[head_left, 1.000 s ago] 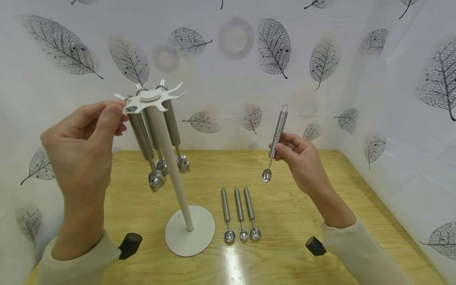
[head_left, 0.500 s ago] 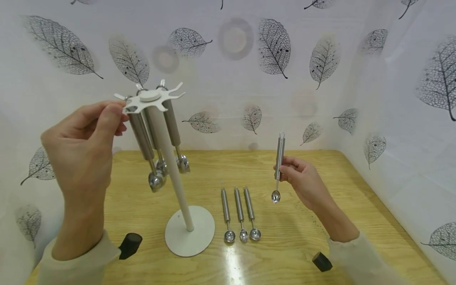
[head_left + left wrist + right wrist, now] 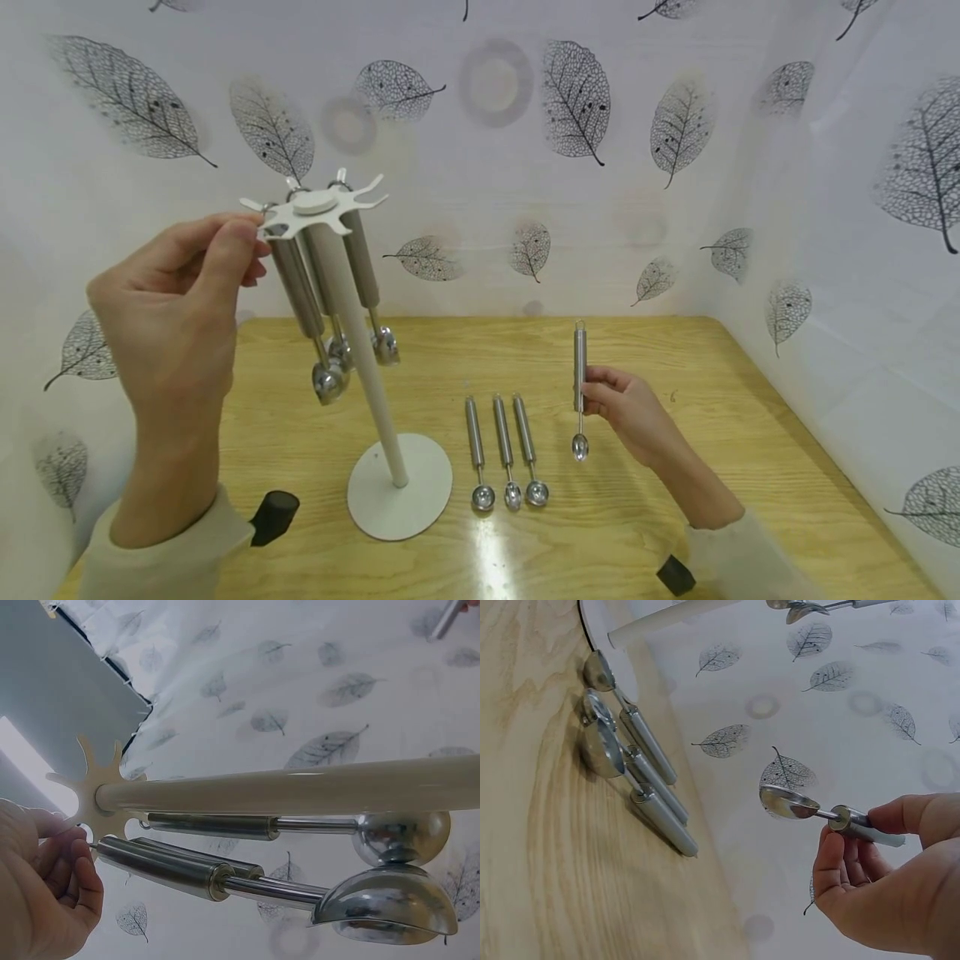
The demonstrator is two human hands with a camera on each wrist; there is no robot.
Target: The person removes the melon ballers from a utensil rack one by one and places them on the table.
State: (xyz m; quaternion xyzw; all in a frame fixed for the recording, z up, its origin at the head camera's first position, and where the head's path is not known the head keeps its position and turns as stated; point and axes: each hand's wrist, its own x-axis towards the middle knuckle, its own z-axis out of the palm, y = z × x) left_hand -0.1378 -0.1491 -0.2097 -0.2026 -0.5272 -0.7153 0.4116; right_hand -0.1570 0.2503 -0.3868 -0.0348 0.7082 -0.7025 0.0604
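Note:
My left hand (image 3: pixel 180 308) pinches the hooked top of a white rotating-style utensil stand (image 3: pixel 397 492), at one of its arms. Three steel melon ballers (image 3: pixel 297 287) hang from that top, heads down; in the left wrist view two of the hanging scoop heads (image 3: pixel 386 900) overlap. On the right, my right hand (image 3: pixel 626 412) grips another melon baller (image 3: pixel 580 367) by its handle, between thumb and fingers. It is upright, ring end up and small oval bowl (image 3: pixel 787 802) down, held above the table.
Three more melon ballers (image 3: pixel 506 429) lie side by side on the wooden table (image 3: pixel 615 533), between the stand and my right hand, handles pointing away. A white leaf-print curtain (image 3: pixel 465 167) encloses the back and sides.
My right hand has lowered the melon baller toward the table, and the baller has turned from slanted to nearly vertical. The left hand and stand have stayed put.

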